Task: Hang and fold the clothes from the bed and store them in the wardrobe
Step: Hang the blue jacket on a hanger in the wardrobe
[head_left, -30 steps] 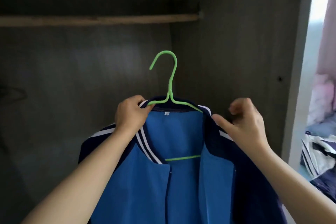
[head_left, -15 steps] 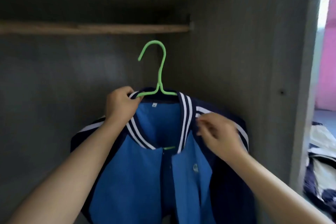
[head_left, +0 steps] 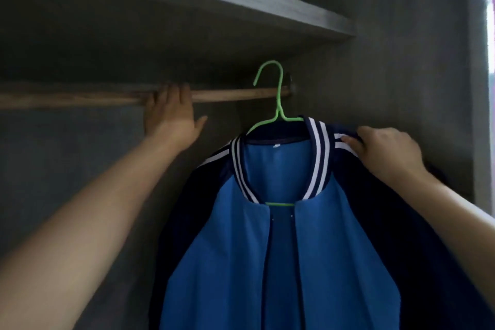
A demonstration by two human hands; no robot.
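Both hands up — left hand (head_left: 171, 118) flat against rail (head_left: 235, 94), right hand (head_left: 385, 153) pinching jacket (head_left: 316, 262) shoulder; label unreadable

Two bare forearms, sleeveless to the frame's edge, no jewellery.
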